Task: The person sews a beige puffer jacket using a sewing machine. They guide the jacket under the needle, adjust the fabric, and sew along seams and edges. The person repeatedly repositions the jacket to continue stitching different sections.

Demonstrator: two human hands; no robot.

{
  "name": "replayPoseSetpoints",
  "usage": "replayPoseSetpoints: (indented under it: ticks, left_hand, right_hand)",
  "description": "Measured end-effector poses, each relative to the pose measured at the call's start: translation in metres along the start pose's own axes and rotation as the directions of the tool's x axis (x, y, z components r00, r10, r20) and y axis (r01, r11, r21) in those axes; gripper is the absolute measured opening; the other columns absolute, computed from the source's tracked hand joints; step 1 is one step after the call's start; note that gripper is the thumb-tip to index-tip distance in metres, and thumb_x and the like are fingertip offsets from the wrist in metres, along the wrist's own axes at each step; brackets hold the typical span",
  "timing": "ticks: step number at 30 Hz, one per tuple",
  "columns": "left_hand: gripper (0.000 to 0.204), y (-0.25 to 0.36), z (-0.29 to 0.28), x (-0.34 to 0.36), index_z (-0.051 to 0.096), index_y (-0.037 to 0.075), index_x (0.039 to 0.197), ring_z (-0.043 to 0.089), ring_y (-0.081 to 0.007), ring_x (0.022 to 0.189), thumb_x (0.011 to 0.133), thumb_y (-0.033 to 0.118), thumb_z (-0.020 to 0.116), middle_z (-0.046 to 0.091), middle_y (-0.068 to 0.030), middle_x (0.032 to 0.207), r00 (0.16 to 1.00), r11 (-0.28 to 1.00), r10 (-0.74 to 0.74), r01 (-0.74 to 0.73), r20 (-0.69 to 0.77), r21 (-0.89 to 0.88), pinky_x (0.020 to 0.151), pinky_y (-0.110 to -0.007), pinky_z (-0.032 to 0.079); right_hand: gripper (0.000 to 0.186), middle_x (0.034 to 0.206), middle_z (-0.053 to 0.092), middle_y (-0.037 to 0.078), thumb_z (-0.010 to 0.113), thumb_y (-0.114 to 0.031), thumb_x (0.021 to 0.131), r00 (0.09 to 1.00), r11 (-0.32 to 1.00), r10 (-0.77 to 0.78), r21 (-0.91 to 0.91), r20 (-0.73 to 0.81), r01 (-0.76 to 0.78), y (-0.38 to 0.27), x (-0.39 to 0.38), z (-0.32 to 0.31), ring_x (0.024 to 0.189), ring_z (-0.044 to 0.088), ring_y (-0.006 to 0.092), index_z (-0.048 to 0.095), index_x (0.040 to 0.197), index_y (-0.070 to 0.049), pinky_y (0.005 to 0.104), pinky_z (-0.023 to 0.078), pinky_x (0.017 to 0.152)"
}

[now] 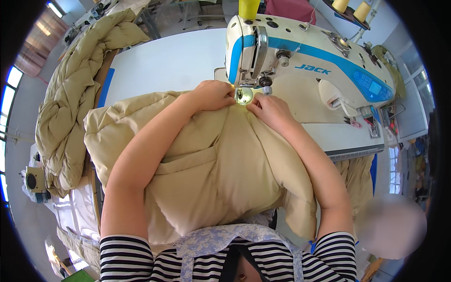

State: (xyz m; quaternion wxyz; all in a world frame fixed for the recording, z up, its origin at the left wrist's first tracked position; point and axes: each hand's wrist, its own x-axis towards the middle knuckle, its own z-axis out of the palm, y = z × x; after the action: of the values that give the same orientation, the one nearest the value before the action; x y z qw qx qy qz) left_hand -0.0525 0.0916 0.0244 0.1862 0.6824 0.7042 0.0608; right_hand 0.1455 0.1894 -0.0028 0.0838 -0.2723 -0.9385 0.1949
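White table (164, 61) sat upper centre, sewing machine (305, 56) upper right, thread spools (362, 11) top right. Left hand (213, 95) and right hand (271, 112) gripped padded tan cloth (244, 155) mid-frame.

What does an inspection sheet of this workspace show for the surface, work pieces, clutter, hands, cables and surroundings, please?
Surface: white tabletop, partly covered by beige padded fabric.
Work pieces: the fabric reaches, creased, to the needle area of the sewing machine.
Clutter: small pink-handled tool at the right; exact kind unclear.
Hands: left hand and right hand on the fabric, either side of the needle area, fingers close to it; grip cannot be told.
Cables: nothing seen clearly.
Surroundings: another beige padded piece heaped at the left; yellow thread cones upper right; curtain upper left.
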Motion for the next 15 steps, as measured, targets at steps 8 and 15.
replayPoseSetpoints:
  ticks: [8, 15]
  left_hand:
    - [0.036, -0.039, 0.005, 0.028, 0.071, 0.006, 0.098, 0.066, -0.0358, 0.093, 0.086, 0.039, 0.064, 0.071, -0.0171, 0.097, 0.996, 0.989, 0.054, -0.064, -0.072, -0.131, 0.084, -0.045, 0.050]
    - [0.044, -0.054, 0.003, 0.041, 0.069, 0.004, 0.106, 0.064, -0.0371, 0.098, 0.087, 0.043, 0.066, 0.070, -0.0196, 0.101, 0.988, 0.986, 0.141, -0.146, -0.054, -0.085, 0.087, -0.045, 0.049]
  right_hand:
    - [0.030, 0.079, 0.068, 0.015, 0.067, -0.036, 0.084, 0.996, 0.996, 0.086, 0.035, -0.024, -0.085, 0.002, 0.019, -0.001, 0.076, 0.066, 0.0373, 0.068, 0.086, -0.006, 0.0476, 0.051, 0.064]
    - [0.032, 0.077, 0.067, 0.018, 0.063, -0.039, 0.085, 0.997, 0.998, 0.055, -0.004, -0.057, -0.055, 0.003, 0.023, 0.000, 0.075, 0.066, 0.0384, 0.071, 0.083, -0.008, 0.0492, 0.050, 0.064]
